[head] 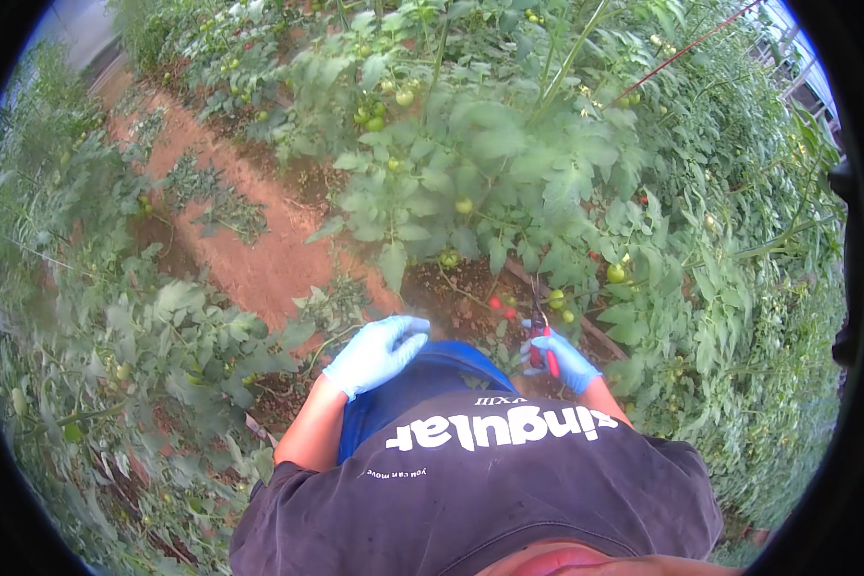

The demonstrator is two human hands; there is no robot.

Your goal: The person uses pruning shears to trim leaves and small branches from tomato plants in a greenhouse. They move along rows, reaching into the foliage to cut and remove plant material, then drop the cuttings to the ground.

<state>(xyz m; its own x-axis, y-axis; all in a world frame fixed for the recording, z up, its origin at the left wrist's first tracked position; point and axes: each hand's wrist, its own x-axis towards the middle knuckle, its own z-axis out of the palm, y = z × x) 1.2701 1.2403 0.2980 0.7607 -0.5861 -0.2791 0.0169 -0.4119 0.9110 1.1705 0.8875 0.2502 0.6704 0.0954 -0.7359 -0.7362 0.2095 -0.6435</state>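
Observation:
My right hand (560,360), in a light blue glove, holds pruning shears (542,342) with red handles, their narrow blades pointing away from me. My left hand (380,354), gloved the same way, is over my blue-clad lap, its fingers loosely bent; whether anything small is inside it cannot be told. Just beyond the shears, red tomatoes (495,303) hang low over the soil, left of the blades. Green tomatoes (556,299) hang close to the right side of the blades. Another green tomato (448,257) hangs farther left under the leaves.
Leafy tomato plants (504,151) stand ahead, and more plants (180,353) rise on the left. A reddish soil path (259,252) runs between the rows with cut leaves (237,212) lying on it. A red string (684,52) slants down at the upper right.

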